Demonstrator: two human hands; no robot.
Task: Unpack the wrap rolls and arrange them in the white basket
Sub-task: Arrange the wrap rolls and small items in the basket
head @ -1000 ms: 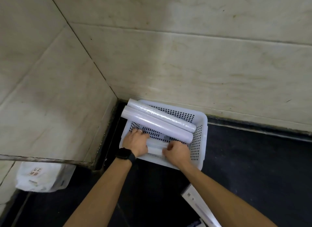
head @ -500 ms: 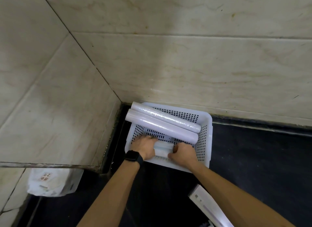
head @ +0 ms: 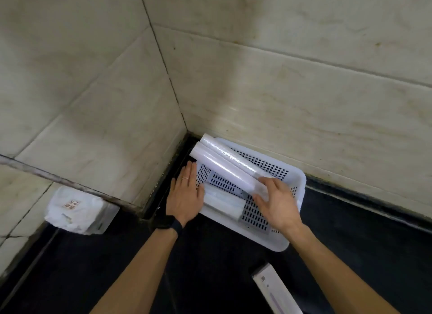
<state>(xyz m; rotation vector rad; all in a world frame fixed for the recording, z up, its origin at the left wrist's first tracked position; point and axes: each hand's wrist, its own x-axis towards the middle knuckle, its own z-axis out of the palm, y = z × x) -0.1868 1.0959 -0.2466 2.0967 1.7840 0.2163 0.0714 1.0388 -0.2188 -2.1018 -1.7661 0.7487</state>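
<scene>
Far to the left, a white plastic-wrapped packet with a small printed label sits on the pale ledge where the tiled wall steps back. Below it the dark counter runs into the corner.

Next comes the person's left hand, a thin ring on one finger and a black watch on the wrist. It holds nothing: the fingers lie straight and together, laid flat against the left side of the white basket.

The basket sits pushed into the corner, tight to the back wall, its floor and sides full of small slots. A short wrap roll lies on its floor along the near left edge, just beside the left hand's thumb. Two long wrap rolls lie slantwise across it, side by side and touching. The nearer long roll and the farther long roll each stick out over the basket's far left corner and slope down to the right.

The right hand is relaxed too, fingers loosely spread and gripping nothing. Its fingertips rest on the lower right end of the nearer long roll; that end is blurred, so I cannot tell how firmly they press.

At the lower right, near the frame's edge, a long white box with a purple stripe lies on the counter, well apart from the basket.
</scene>
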